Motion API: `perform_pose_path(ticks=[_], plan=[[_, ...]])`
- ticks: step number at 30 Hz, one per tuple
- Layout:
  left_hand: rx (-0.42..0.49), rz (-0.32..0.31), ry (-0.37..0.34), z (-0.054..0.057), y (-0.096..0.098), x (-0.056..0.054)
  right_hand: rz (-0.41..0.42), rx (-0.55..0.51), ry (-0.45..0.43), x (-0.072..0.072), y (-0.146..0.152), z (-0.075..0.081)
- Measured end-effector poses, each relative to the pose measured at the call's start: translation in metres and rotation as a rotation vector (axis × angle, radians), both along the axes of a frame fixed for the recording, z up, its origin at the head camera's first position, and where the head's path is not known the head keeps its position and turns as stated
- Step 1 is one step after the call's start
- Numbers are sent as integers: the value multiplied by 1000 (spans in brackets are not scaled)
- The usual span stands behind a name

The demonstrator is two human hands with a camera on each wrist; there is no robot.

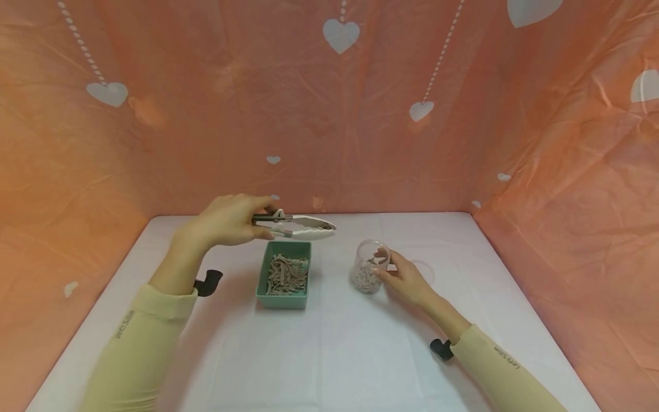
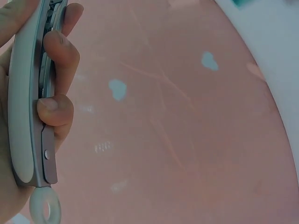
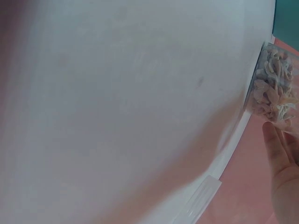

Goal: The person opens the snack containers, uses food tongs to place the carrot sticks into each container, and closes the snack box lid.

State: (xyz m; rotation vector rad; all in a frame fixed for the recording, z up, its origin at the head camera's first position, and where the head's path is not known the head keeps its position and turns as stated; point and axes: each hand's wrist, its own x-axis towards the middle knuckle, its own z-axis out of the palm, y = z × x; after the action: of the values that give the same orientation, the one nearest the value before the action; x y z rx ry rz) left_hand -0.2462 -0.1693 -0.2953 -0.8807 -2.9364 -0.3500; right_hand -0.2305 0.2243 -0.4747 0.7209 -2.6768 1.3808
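My left hand (image 1: 231, 220) grips a pair of metal food tongs (image 1: 309, 222) by the handles, fingers curled round them in the left wrist view. The tongs point right, above the far end of a green rectangular tray (image 1: 282, 302) full of thin brown dried strips (image 1: 286, 274). Whether a strip lies between the tong tips is unclear. Over to the right, my right hand (image 1: 407, 278) holds a clear round jar (image 1: 372, 249) from its right side, thumb and fingers about it. The jar stands on the table, partly filled with pale dried pieces (image 3: 274, 88).
A clear round lid (image 1: 424, 271) lies on the white table (image 1: 329, 355) to the right of the jar, partly behind the right hand. Orange cloth with white hearts (image 1: 341, 35) encloses the table at the back and both sides.
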Motion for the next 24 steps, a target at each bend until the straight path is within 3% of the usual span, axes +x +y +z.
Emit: perform_pose_path(ticks=[6, 15, 24], plan=[[25, -39, -7, -1, 27, -6, 5, -7, 8, 0, 1, 0], [65, -109, -45, -14, 67, -17, 19, -16, 3, -1, 2, 1], [13, -141, -79, -27, 92, -25, 0, -22, -19, -1, 2, 3]])
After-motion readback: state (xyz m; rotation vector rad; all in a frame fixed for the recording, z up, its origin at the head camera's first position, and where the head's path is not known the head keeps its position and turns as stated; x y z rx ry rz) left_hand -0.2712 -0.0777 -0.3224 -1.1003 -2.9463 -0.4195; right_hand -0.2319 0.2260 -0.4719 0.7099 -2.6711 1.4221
